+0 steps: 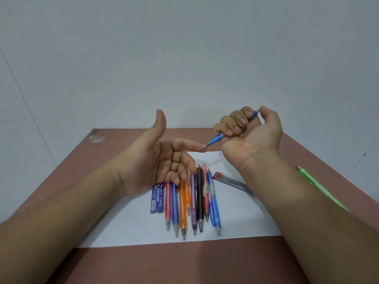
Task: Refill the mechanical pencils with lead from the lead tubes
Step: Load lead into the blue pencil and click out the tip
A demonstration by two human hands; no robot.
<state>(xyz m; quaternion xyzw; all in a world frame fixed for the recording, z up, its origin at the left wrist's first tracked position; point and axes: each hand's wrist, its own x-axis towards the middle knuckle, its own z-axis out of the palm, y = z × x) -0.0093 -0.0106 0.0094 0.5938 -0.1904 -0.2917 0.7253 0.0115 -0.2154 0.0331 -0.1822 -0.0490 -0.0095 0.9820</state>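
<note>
My right hand [249, 132] grips a blue mechanical pencil [217, 138] in a fist, thumb on its top end, tip pointing left and down. The tip touches the index fingertip of my left hand [162, 158], which is raised with the thumb up, the index finger straight and the other fingers loosely curled, holding nothing. Below the hands, several mechanical pencils [190, 203] in red, blue, orange, purple and black lie side by side on a white sheet of paper [242, 218]. A blue lead tube [157, 198] lies at their left. A clear lead tube [231, 182] with a red cap lies at their right.
The paper lies on a reddish-brown table [164, 265] against a pale wall. A green mechanical pencil [320, 187] lies on the table at the right, partly hidden by my right forearm. A chipped spot [96, 137] marks the table's far left corner.
</note>
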